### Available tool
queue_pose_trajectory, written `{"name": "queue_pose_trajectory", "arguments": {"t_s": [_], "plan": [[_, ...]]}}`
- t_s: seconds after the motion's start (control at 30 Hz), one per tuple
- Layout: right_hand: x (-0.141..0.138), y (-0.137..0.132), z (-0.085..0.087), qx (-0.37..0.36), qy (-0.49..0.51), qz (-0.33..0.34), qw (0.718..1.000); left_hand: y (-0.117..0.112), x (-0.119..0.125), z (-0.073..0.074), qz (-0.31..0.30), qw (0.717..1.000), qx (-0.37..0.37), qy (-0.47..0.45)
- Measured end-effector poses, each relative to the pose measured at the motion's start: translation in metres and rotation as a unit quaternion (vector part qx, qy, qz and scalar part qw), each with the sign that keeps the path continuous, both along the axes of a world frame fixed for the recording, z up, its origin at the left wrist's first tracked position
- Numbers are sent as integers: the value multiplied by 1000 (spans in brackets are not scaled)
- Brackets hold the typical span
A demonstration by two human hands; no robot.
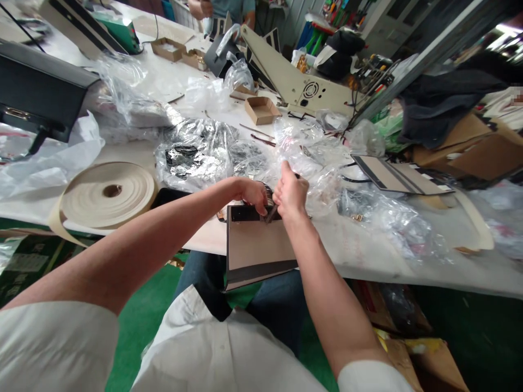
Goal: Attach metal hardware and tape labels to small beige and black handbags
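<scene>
A flat beige panel with black edging leans over the table's front edge, its lower part above my lap. My left hand is closed at the panel's upper edge, fingers bent onto the black strip there. Close by on the right, my right hand forms a fist with the thumb up, around a dark slim tool. The tool's lower end meets the black strip beside my left fingertips; its kind is mostly hidden by my fingers. Crumpled clear plastic wrapping lies just beyond both hands.
To the left are a roll of beige tape and a black bag. A small cardboard box and a cream machine stand farther back. Another panel lies right. Across the table is another person.
</scene>
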State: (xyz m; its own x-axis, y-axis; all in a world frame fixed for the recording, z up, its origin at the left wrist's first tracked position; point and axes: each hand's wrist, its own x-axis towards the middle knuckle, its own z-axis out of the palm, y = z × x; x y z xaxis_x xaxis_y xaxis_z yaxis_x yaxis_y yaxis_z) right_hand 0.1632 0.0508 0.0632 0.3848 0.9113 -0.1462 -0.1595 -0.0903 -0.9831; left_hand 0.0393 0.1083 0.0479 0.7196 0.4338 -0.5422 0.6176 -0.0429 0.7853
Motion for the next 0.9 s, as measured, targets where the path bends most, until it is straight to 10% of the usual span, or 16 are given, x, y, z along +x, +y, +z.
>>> {"name": "queue_pose_trajectory", "arguments": {"t_s": [0.17, 0.47, 0.9], "plan": [[-3, 20, 3, -85, 4, 20, 996, -5, -9, 5, -1, 999, -36, -39], [18, -55, 30, 218, 29, -15, 975, -7, -11, 7, 8, 999, -14, -29], [-7, -62, 13, 173, -60, -37, 982, -10, -13, 8, -1, 999, -27, -42]]}}
